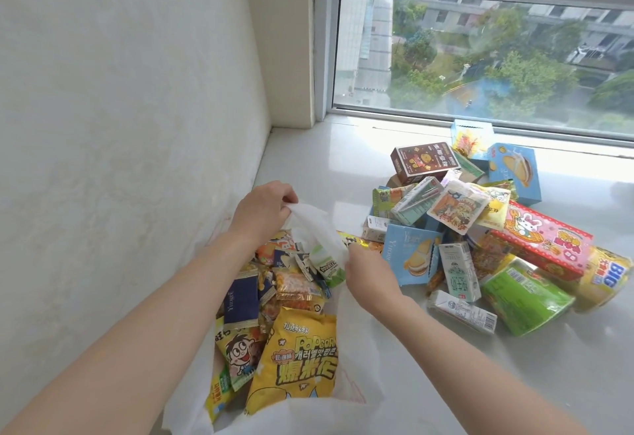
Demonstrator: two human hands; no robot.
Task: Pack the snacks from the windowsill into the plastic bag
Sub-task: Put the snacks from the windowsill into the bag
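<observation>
Lying open at the windowsill's (308, 167) left edge by the wall, the plastic bag (346, 359) is pinched at its far rim by the left hand (266, 210) and gripped at its right rim by the right hand (368, 271). Popcorn (298, 362) and small packets are seen inside; the remaining snacks (480, 229) are heaped toward the right, near the window (480, 54).

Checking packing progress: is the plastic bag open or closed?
Open. The left hand and right hand hold the plastic bag apart at its mouth, and the popcorn packet shows inside.
</observation>
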